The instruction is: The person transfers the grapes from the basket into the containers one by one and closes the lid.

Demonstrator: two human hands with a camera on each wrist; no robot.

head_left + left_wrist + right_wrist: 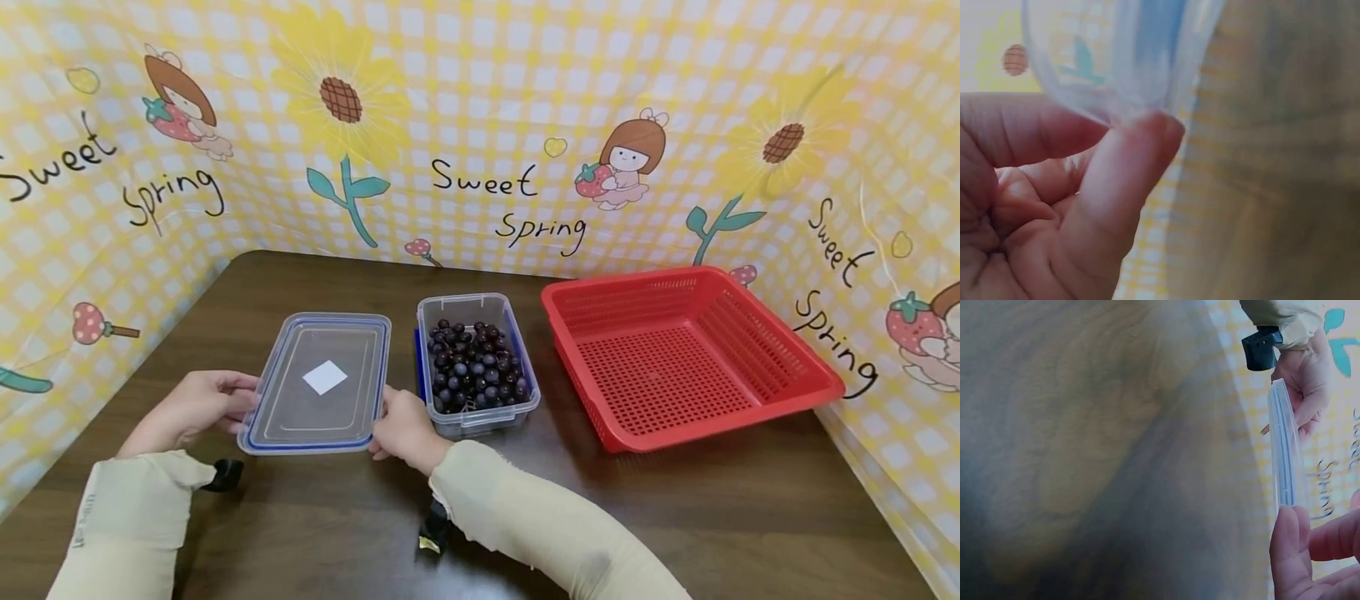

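Observation:
A clear plastic lid (300,412) with a blue seal and a white square label is held by its two sides above the left part of the table. My left hand (191,408) pinches its left edge between thumb and fingers, as the left wrist view shows close up. On the opposite edge my right hand (405,427) grips with thumb and fingertips; in the right wrist view the lid (1284,450) appears edge-on between both hands. Just right of it stands an uncovered clear plastic container (487,422) holding dark grapes (476,367).
A red perforated plastic basket (720,425) stands at the right. Something blue (422,367) shows along the container's left side. The brown table (300,533) is bounded at the back and sides by a yellow checked cloth (480,100).

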